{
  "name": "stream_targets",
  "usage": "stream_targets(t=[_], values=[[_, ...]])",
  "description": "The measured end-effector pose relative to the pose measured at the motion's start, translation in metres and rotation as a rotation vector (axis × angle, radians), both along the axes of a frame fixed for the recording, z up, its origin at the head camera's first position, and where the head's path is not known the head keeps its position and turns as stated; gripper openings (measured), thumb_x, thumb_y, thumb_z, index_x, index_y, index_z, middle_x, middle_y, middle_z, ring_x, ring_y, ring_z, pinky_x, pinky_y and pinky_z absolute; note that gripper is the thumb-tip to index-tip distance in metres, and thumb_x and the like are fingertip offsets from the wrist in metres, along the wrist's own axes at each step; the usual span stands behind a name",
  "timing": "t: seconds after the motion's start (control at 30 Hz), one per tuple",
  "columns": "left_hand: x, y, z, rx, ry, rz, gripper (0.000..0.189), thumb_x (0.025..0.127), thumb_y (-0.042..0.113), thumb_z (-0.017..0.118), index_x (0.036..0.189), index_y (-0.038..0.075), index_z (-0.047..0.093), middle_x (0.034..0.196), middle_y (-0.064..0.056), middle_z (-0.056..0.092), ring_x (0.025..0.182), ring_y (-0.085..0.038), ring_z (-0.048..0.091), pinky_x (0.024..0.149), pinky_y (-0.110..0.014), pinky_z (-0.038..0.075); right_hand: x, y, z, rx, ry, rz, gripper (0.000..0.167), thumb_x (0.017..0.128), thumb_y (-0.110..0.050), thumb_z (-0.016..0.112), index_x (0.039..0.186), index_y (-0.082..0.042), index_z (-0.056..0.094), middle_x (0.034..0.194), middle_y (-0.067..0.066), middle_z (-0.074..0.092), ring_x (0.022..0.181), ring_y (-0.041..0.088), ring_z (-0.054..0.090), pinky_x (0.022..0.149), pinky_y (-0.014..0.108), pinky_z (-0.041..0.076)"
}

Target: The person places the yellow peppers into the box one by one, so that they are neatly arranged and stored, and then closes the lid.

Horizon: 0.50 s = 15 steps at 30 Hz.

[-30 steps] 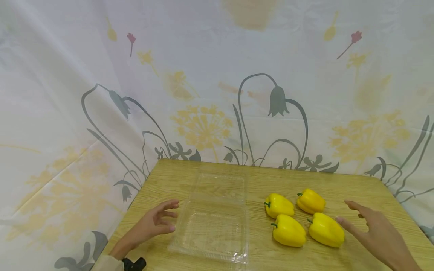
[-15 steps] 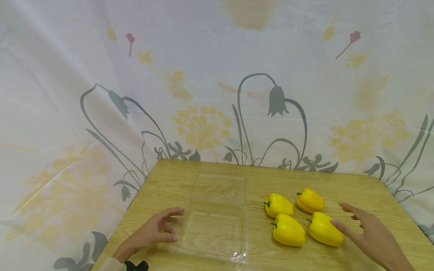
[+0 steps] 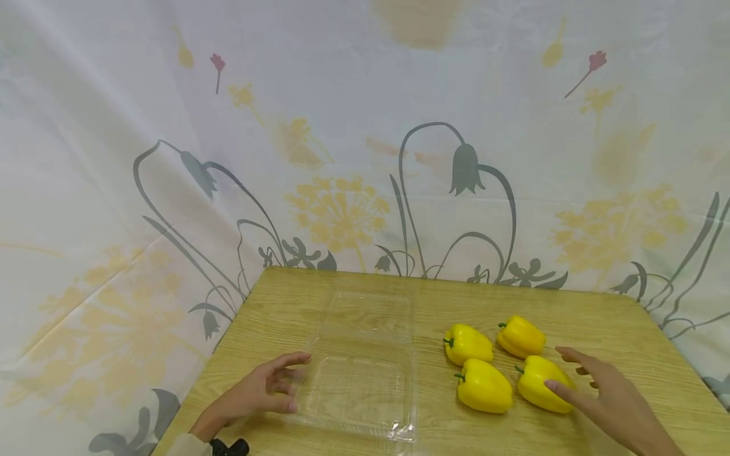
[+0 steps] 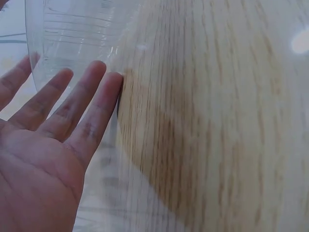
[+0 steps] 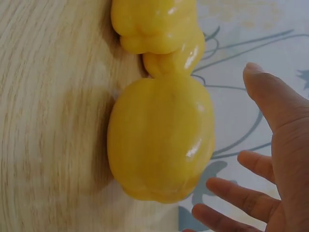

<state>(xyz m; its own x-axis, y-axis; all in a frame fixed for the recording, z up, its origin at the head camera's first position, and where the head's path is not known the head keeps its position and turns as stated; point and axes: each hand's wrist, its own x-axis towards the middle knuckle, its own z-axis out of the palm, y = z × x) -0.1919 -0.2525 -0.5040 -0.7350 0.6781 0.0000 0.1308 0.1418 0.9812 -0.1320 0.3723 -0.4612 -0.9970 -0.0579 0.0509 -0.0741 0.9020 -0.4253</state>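
Several yellow bell peppers with green stems lie grouped on the right half of the table. My right hand (image 3: 607, 392) hovers at the nearest right-hand pepper (image 3: 542, 385), its fingers spread and holding nothing; the right wrist view shows a gap between the fingers and that pepper (image 5: 161, 140). A clear plastic clamshell box (image 3: 359, 392) lies open left of the peppers, its lid (image 3: 371, 313) folded back. At the box's left edge is my left hand (image 3: 262, 389), fingers loosely extended. In the left wrist view its fingertips (image 4: 96, 67) are by the box wall (image 4: 79, 29); contact is unclear.
The wooden table (image 3: 456, 304) meets a floral-printed cloth (image 3: 353, 139) behind and on the left side. Another pepper (image 3: 485, 386) sits just left of the one by my right hand, with two more (image 3: 467, 345) behind.
My right hand has moved left, closer to the nearest right-hand pepper. My left hand has shifted slightly right and toward me, up to the box's edge. Peppers and box stay put.
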Motion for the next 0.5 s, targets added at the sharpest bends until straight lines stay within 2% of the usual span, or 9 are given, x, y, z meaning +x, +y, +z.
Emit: stream_targets(t=[0.23,0.37,0.5], values=[[0.001,-0.001,-0.002,0.011,0.009,-0.020,0.078,0.095,-0.002,0.070,0.161,0.003,0.029,0.163,-0.029,0.025,0.134,-0.038,0.050,0.098,-0.036,0.052,-0.002,-0.006,-0.010,-0.030,0.006,0.032,0.085,0.087,-0.054,0.079,0.144,0.003,0.053,0.134,0.032,0.059,0.106,0.046,0.063,0.078,0.057,0.056],[0.001,-0.001,-0.004,0.041,0.039,-0.040,0.077,0.094,-0.002,0.071,0.160,0.003,0.030,0.161,-0.034,0.024,0.132,-0.040,0.051,0.098,-0.037,0.052,-0.002,-0.010,-0.015,-0.032,0.005,0.030,0.088,0.083,-0.056,0.082,0.144,0.002,0.054,0.134,0.033,0.057,0.106,0.046,0.062,0.078,0.055,0.057],[0.001,-0.001,-0.004,0.059,0.037,-0.055,0.078,0.095,-0.002,0.070,0.161,0.003,0.028,0.160,-0.036,0.023,0.132,-0.042,0.050,0.099,-0.037,0.052,-0.001,-0.012,-0.019,-0.031,0.028,0.028,0.088,0.081,-0.056,0.083,0.143,0.001,0.055,0.135,0.034,0.056,0.109,0.048,0.060,0.078,0.054,0.057]])
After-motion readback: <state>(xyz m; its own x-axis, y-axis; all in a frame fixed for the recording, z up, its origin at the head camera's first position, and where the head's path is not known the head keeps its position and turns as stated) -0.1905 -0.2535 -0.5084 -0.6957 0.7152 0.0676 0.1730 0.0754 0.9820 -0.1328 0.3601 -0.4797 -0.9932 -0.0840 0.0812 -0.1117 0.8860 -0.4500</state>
